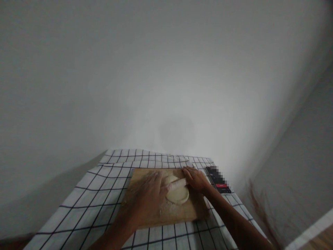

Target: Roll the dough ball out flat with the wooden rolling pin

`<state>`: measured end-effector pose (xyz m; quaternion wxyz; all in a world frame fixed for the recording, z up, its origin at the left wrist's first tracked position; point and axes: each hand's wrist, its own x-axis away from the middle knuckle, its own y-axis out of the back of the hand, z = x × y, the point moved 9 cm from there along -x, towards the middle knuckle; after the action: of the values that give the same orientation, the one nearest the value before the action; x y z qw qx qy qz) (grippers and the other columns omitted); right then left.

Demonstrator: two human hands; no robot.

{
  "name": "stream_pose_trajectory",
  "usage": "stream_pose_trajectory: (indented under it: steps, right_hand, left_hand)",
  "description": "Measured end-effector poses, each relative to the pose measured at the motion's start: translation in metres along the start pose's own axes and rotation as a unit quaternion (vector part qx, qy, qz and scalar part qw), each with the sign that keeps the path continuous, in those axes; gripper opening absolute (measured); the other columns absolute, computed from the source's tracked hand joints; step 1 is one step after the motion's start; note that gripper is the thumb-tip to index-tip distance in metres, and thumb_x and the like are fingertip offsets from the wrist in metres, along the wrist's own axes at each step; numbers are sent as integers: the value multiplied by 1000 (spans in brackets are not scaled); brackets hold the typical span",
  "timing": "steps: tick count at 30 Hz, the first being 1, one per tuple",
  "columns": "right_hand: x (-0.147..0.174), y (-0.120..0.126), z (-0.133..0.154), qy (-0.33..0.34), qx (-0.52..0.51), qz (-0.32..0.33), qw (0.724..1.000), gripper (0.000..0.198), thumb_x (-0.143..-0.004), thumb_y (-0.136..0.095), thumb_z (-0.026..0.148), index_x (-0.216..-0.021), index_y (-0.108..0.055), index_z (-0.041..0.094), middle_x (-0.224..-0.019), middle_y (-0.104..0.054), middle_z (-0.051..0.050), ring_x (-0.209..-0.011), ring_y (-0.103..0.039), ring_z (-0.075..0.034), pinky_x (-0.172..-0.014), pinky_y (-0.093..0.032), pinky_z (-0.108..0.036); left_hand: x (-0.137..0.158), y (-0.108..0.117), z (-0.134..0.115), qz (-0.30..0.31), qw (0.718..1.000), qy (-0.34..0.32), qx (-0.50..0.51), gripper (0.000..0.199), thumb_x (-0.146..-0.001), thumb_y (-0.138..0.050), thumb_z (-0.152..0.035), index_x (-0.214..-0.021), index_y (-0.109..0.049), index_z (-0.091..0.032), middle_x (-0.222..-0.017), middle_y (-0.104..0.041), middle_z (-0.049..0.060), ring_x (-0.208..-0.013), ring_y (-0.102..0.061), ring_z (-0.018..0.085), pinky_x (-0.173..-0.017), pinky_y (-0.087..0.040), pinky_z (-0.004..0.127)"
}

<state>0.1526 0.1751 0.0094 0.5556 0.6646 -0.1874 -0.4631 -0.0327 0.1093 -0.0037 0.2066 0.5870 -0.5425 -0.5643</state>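
- Pale grey wall (pixel 156 76) fills most of the view, plain, brighter toward the middle; faint round shadow low on it.
- White cloth with dark grid lines (pixel 85 198) covers the table, its far edge by the wall, a few creases.
- Wooden board (pixel 179 216) lies on the cloth, floury patches on top, more at its left part.
- Left hand (pixel 152 189) over the board, motion-blurred, at the pin's left end; fingers look fairly straight, cannot tell if they close round it.
- Rolling pin (pixel 178 184), pale, lies across the dough between both hands, slightly slanted, right end farther away.
- Dough (pixel 179 196), flat, pale, roundish, on the board right of its middle; shows both beyond and nearer than the pin.
- Right hand (pixel 196 178) at the pin's right end, fingers partly bent and pointing forward; grip cannot be told.
- Phone (pixel 218 180), dark, red bar on screen, part pixelated, on the cloth just right of the board.
- Reddish thin strands (pixel 260 205), blurred, lower right.
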Motion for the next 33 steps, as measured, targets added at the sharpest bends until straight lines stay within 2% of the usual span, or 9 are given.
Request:
stream_pose_trajectory:
  steps: [3, 6, 12, 14, 16, 21, 26, 29, 33]
  right_hand:
    - [48, 22, 12, -6, -55, -39, 998, 42, -109, -34, 30, -129, -69, 21, -134, -70, -8, -137, -57, -23, -115, -48, -43]
    - [97, 40, 29, -35, -50, -70, 996, 37, -107, -41, 32, -131, -68, 26, -141, -65, -7, -137, -57, -25, -112, -52, -45]
    - [147, 36, 63, 2, 9, -63, 998, 60, -104, -46, 31, -162, -30, 28, -157, -49, -6, -145, -47, -28, -117, -46, -53]
    - [140, 29, 55, -17, 13, -45, 999, 61, -105, -45, 34, -163, -27, 27, -161, -42, -5, -149, -40, -29, -120, -40, -56]
    - [120, 23, 40, -39, 6, -26, 999, 53, -107, -40, 36, -160, -36, 27, -161, -43, -5, -151, -37, -28, -123, -34, -57]
    - [40, 7, 0, -63, -22, 21, 998, 49, -110, -27, 36, -144, -59, 21, -155, -52, -8, -152, -35, -28, -124, -29, -56]
    - [-30, -15, -8, -41, -45, 48, 997, 47, -110, -29, 36, -133, -68, 22, -143, -64, -10, -143, -49, -28, -120, -38, -51]
    - [-43, -20, -5, -32, -50, 36, 998, 42, -109, -34, 33, -126, -71, 24, -133, -71, -8, -134, -59, -25, -113, -47, -45]
    - [-18, -13, -5, -45, -48, 17, 998, 43, -109, -31, 29, -125, -71, 20, -131, -71, -12, -130, -62, -26, -110, -51, -46]
  left_hand:
    - [1, -3, -4, 15, 1000, -14, 4, 61, -99, -51, -46, -147, -51, -7, -151, -53, 21, -143, -47, 36, -118, -41, 54]
    - [6, -3, -13, 27, 998, -51, 3, 63, -100, -51, -48, -149, -49, -9, -156, -48, 20, -147, -43, 36, -121, -37, 56]
    - [17, 2, -21, 35, 993, -114, 16, 66, -98, -54, -54, -153, -44, -18, -159, -45, 13, -147, -43, 32, -120, -39, 53]
    - [17, 3, -22, 27, 993, -113, 13, 64, -98, -56, -49, -153, -45, -17, -158, -46, 14, -146, -45, 32, -120, -40, 52]
    - [16, 4, -24, 20, 994, -104, 10, 61, -98, -56, -46, -150, -48, -16, -155, -51, 16, -143, -49, 33, -119, -41, 52]
    - [12, 8, -26, -6, 998, -67, -2, 53, -99, -53, -40, -145, -51, -15, -146, -60, 17, -134, -58, 34, -114, -44, 54]
    - [5, 24, -14, -39, 999, -27, -2, 38, -106, -36, -35, -131, -61, -19, -135, -67, 14, -129, -61, 31, -112, -45, 52]
    - [4, 27, -15, -30, 998, -43, -17, 36, -104, -35, -30, -121, -66, -21, -134, -68, 13, -130, -60, 33, -113, -44, 56]
    - [4, 21, -13, -17, 998, -63, -17, 34, -102, -39, -28, -119, -68, -20, -142, -63, 16, -135, -57, 37, -116, -39, 63]
